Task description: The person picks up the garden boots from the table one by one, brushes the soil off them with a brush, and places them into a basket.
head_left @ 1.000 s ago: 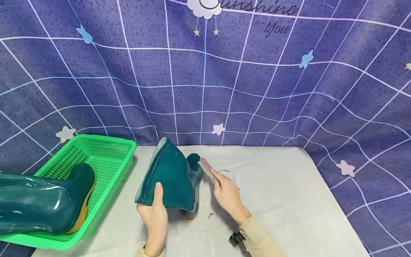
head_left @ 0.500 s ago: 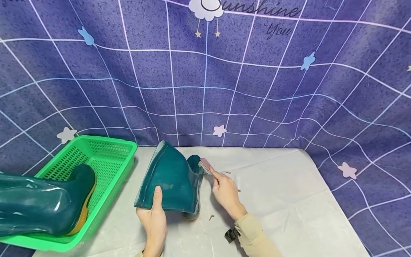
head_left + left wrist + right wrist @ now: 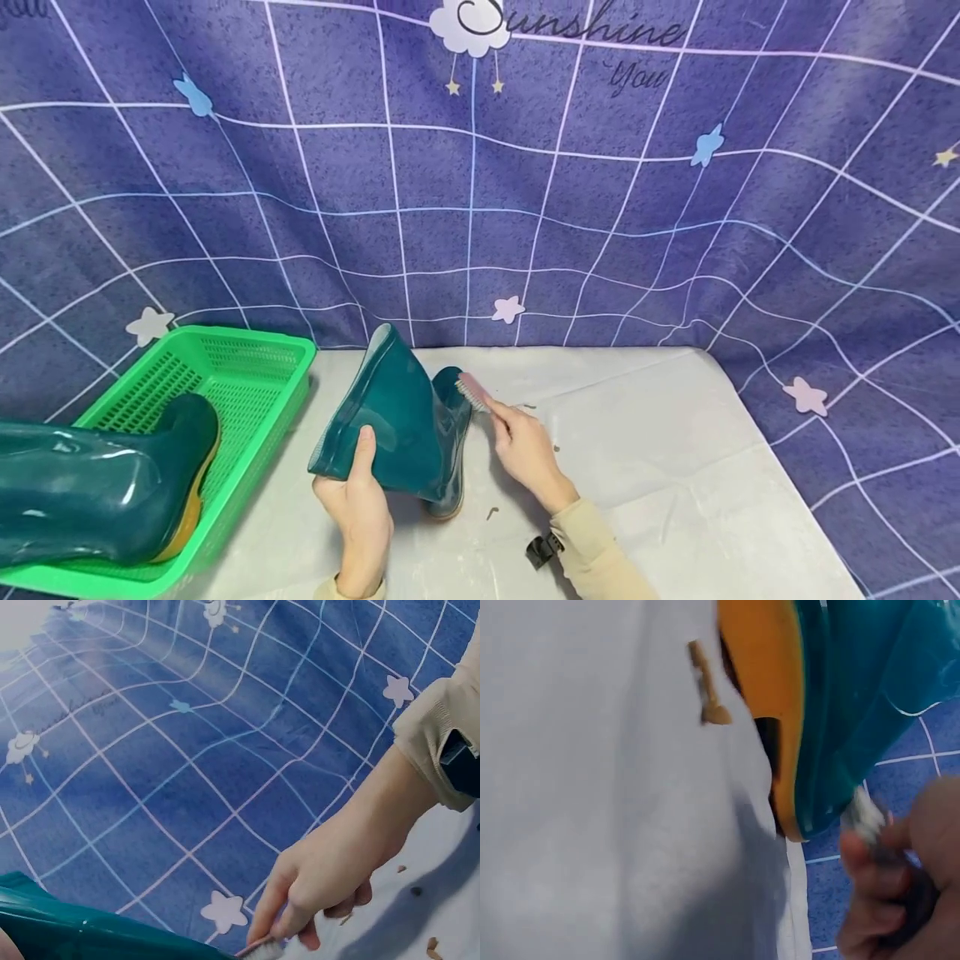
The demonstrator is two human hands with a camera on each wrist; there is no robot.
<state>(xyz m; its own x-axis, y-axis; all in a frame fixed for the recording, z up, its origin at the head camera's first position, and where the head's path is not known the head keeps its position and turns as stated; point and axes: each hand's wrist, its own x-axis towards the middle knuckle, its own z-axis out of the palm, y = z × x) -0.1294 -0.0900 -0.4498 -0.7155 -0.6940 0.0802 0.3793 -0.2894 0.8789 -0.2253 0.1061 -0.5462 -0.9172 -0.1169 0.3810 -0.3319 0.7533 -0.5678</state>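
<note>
A teal rubber boot [image 3: 405, 433] with an orange-yellow sole stands tilted on the white-covered table, its wide shaft leaning left. My left hand [image 3: 358, 508] grips the shaft near its opening, thumb on the outside and fingers hidden inside or behind. In my right hand [image 3: 525, 446] is a pink scrub brush [image 3: 474, 392] with pale bristles, which meet the boot's foot near the toe. The right wrist view shows the brush blurred in the curled fingers [image 3: 874, 877], beside the boot's teal upper [image 3: 855, 697]. Only the shaft's edge [image 3: 90, 922] shows in the left wrist view.
At left, a green plastic basket [image 3: 258, 442] holds a second teal boot [image 3: 97, 492], whose shaft runs out of view. Several brown dirt bits [image 3: 492, 512] lie on the table cover [image 3: 660, 467]. A purple grid-patterned curtain [image 3: 570, 208] hangs behind the table.
The brush has shifted slightly along the boot's foot, staying against it. The left hand keeps its grip on the shaft. The head view has moved a little.
</note>
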